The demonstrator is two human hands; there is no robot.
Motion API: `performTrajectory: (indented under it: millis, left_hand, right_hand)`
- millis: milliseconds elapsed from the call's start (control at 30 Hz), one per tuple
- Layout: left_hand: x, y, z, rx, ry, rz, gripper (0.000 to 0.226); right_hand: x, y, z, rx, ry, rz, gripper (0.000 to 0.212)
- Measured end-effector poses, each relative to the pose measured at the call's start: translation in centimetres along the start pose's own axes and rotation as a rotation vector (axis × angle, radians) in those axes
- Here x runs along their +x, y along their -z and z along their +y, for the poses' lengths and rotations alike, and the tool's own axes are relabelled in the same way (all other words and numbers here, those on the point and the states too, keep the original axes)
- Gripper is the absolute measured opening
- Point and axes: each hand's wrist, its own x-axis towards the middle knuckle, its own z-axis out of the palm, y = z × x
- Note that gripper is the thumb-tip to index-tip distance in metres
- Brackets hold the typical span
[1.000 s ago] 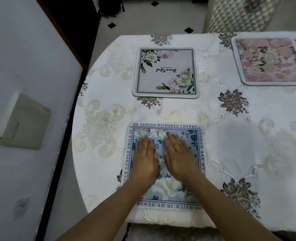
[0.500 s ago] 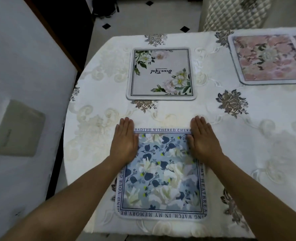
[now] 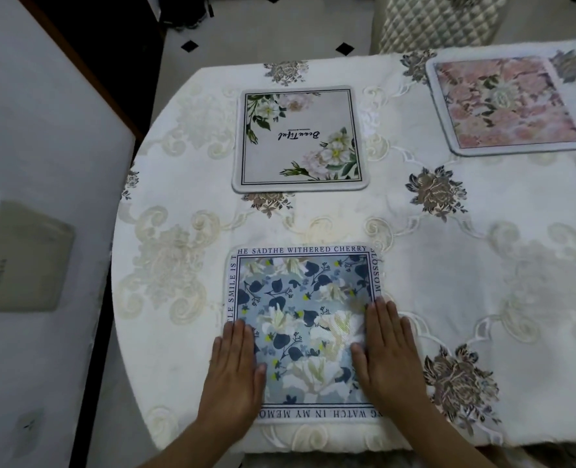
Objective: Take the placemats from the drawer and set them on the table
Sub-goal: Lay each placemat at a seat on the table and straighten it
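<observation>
The blue placemat (image 3: 303,325) is lying flat on the near side of the table (image 3: 482,265), close to the near edge. The left hand (image 3: 234,369) is lying over the mat's left edge and the right hand (image 3: 386,356) is lying over its right edge. The fingers of both hands are lying straight and close together, palms down, holding nothing. They are pressing on the mat, not gripping it.

Two more mats are sitting farther away. A white placemat (image 3: 300,140) with flowers is lying right across from the blue one, and a pink placemat (image 3: 506,103) is lying at the far right. The drawer is not showing.

I think the person is smoothing the blue mat and making it sit straight. To do this well, the hands should be pushing softly and sliding out to the edges, so no bump is hiding underneath. Pressing too hard could be dragging the cloth on the table and making wrinkles. The mat's near edge is sitting very close to the table's edge, so pulling it nearer could be making it hang over. Lining its far edge up with the white mat should be making both look even. The mat is looking soft and thin, so lifting the hands straight up, not sideways, should be leaving it in place
</observation>
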Motion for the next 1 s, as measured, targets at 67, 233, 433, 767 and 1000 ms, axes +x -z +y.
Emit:
performTrajectory:
  millis: [67, 233, 433, 767, 1000]
  left_hand:
    - [0.9, 0.5, -0.1, -0.065, -0.019, 0.02, 0.065]
    - [12.3, 4.4, -0.7, -0.205, 0.179, 0.288, 0.057]
    - [28.7, 10.2, -0.7, -0.403, 0.548, 0.49, 0.045]
    - [35.1, 11.9, -0.9, -0.512, 0.729, 0.322, 0.049]
    - [33.0, 13.9, -2.3, -0.549, 0.563, 0.261, 0.035]
  right_hand:
    - [0.0, 0.1, 0.0, 0.008, -0.001, -0.001, 0.071]
    - [0.0, 0.2, 0.0, 0.026, -0.002, 0.026, 0.071]
    - [-0.1, 0.3, -0.1, 0.055, -0.025, 0.031, 0.071]
    - [6.2, 4.0, -0.8, 0.216, -0.058, 0.312, 0.033]
    - [19.3, 10.3, -3.0, 0.194, -0.006, 0.43, 0.027]
